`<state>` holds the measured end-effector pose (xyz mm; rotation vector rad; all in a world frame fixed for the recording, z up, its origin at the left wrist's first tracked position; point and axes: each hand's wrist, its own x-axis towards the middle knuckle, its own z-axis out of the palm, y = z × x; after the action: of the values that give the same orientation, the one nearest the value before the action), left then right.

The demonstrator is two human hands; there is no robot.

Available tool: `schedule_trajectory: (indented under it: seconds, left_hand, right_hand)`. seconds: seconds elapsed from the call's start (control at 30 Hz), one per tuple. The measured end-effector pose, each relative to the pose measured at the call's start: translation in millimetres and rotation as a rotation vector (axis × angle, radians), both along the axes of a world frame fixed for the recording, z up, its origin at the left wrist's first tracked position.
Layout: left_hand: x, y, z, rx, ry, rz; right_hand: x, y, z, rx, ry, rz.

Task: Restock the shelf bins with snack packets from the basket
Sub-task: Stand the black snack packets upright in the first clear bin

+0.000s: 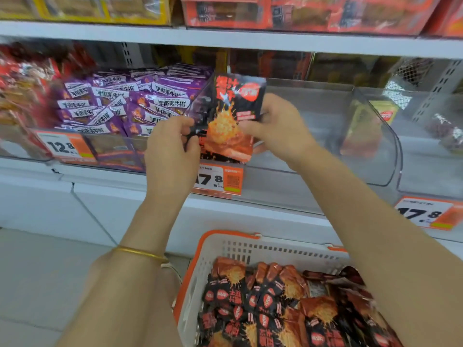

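Black-and-orange foil snack packet, printed with large red Chinese characters and a flaming food picture, is held upright in front of a clear plastic shelf bin. The left hand pinches its lower left edge, and the right hand grips its right edge with curled fingers. A thin gold bangle circles the left wrist.

The orange price tag below the held packet reads "17.8". A second orange tag to the right also reads "17.8", and a third tag to the left reads "12.8". Above that third tag, a bin is heaped with purple packets labelled "手撕素牛排".

White metal shelving carries the bins over a pale tiled floor.

Below, a white slotted plastic basket with an orange rim is filled with matching black-and-orange packets.
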<state>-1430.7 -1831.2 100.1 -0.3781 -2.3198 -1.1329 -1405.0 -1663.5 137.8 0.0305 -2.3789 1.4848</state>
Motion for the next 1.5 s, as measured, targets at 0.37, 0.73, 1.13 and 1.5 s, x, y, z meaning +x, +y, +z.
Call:
schedule_trajectory:
  seconds: [0.37, 0.73, 1.13, 1.5]
  left_hand:
    - [-11, 1, -17, -0.203, 0.216, -0.002]
    - [9, 3, -28, -0.213, 0.296, 0.139]
    - [93, 62, -109, -0.583, -0.129, -0.473]
    - [93, 69, -127, -0.785, -0.248, -0.478]
  right_hand:
    - [-9, -12, -26, 0.402, -0.236, 0.035]
    - [6, -6, -15, 0.353, -0.244, -0.056]
    - [107, 81, -185, 0.547, -0.735, -0.055]
    - [155, 66, -313, 1.071, -1.394, 0.225]
